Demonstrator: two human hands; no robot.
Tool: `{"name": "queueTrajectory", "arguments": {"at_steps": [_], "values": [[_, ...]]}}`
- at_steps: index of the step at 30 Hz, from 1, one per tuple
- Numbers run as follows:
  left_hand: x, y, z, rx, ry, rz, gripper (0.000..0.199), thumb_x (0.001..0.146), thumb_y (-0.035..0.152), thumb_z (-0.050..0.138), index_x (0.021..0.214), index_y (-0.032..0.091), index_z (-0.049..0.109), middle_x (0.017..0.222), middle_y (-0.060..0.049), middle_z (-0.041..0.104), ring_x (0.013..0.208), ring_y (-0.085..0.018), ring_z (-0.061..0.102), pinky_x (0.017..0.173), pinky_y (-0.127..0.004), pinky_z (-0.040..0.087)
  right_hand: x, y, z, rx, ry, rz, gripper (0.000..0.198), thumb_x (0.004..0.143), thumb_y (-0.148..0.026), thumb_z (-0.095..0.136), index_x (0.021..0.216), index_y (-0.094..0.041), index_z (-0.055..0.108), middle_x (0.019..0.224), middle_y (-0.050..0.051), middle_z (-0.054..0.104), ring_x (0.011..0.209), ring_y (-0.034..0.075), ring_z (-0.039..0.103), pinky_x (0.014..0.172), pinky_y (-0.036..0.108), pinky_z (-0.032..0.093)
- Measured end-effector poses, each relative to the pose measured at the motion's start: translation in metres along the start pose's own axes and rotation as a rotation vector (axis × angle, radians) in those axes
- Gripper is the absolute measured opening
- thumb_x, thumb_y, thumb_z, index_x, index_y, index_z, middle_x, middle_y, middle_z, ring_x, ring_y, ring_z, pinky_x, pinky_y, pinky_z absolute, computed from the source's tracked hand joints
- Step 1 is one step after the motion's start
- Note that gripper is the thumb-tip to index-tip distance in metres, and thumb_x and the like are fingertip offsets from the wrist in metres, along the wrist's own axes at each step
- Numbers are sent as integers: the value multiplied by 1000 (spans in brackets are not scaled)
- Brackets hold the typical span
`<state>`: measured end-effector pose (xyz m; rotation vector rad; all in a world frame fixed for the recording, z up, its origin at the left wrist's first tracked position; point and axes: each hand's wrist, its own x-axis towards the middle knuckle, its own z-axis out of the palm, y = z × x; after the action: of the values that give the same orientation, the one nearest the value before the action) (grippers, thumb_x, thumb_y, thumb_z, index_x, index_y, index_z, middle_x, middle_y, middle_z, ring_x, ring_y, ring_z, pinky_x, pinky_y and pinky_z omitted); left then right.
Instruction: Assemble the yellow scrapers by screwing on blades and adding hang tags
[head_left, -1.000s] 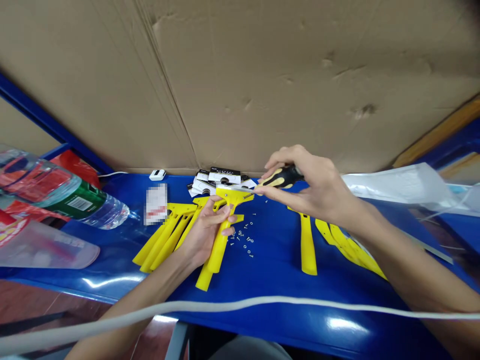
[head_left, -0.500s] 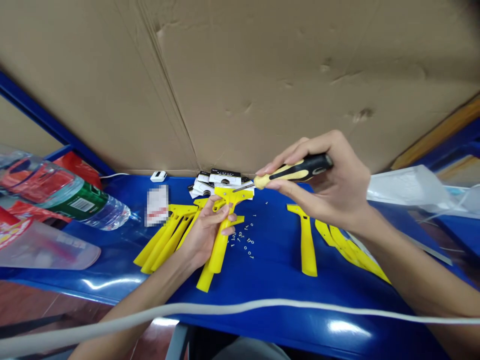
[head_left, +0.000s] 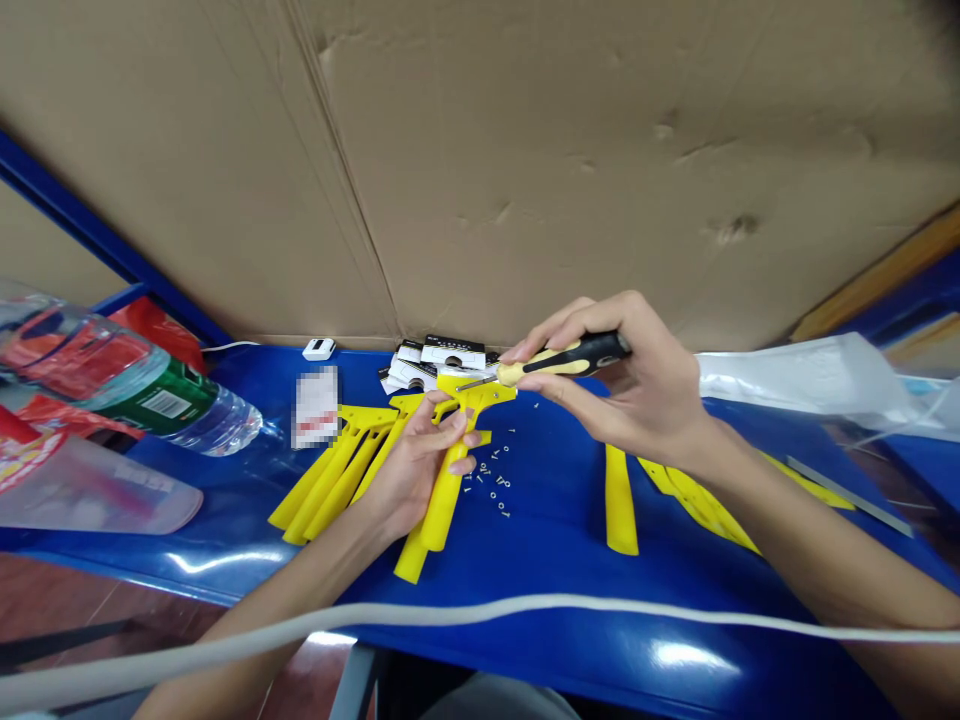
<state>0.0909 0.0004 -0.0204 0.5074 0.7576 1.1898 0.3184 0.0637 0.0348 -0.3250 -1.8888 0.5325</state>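
My left hand (head_left: pixel 421 455) is closed around a yellow scraper (head_left: pixel 448 500), its wide head up and its handle pointing down toward me. In my right hand (head_left: pixel 630 385) is a screwdriver (head_left: pixel 570 358) with a black and cream handle. Its shaft crosses the scraper's head, the tip near the head's left hole; whether it touches a screw is too small to tell. Beneath the held scraper lies another yellow scraper (head_left: pixel 410 557), partly covered. Loose screws and nuts (head_left: pixel 495 480) are scattered on the blue table just right of my left hand.
Several yellow scrapers (head_left: pixel 322 485) lie left of my left hand; another yellow handle (head_left: pixel 621 505) and yellow parts (head_left: pixel 694 495) lie right. Black and white packets (head_left: pixel 452 352) stand behind. A water bottle (head_left: pixel 176 395) and plastic cup (head_left: pixel 112 490) are at left. A white cable (head_left: pixel 525 604) crosses the front.
My right hand has moved left and slightly down with the screwdriver, whose tip has shifted from near the middle of the scraper's head toward its left hole. My left hand keeps its hold.
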Motion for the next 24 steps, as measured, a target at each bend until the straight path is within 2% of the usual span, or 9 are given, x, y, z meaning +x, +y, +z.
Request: {"name": "queueTrajectory", "arguments": {"at_steps": [6,11,16,19,21,24], "values": [[0,-2,-2,3,-5,3,49,84,9,90,113,26,54,102,0,65,73,-9,61,52,-17,40,0,3,-1,-15,-27,-29,33,95,-22,86,116,-27,62,111,6,79,99,25,80,88,44,68],[3,-5,-6,10,17,8,52,80,10,92,110,26,53,99,-1,66,72,-11,62,52,-17,40,2,-5,-4,-107,-215,-77,36,98,-18,79,128,-25,60,129,13,76,120,29,76,101,49,64],[5,-6,-6,18,14,23,52,79,10,93,109,26,53,97,0,66,73,-12,63,52,-18,40,2,-6,-7,-282,-139,-211,34,99,-24,82,129,-24,68,110,8,79,97,26,77,84,42,65],[5,-6,-7,24,19,25,52,80,11,93,109,26,54,99,0,66,73,-12,64,53,-18,40,3,-8,-9,-274,-215,-186,35,101,-24,79,134,-23,67,127,14,76,114,30,75,94,47,65],[5,-6,-7,26,28,31,51,80,11,93,109,26,54,99,0,66,73,-12,63,53,-18,40,3,-9,-10,-253,-251,-159,34,103,-22,74,136,-23,66,130,13,76,115,29,75,96,46,65],[5,-5,-8,25,30,32,51,79,10,93,109,26,55,98,0,65,75,-12,64,53,-18,41,3,-10,-8,-301,-194,-201,27,103,-26,77,128,-24,68,111,8,78,96,25,76,82,40,65]]}}
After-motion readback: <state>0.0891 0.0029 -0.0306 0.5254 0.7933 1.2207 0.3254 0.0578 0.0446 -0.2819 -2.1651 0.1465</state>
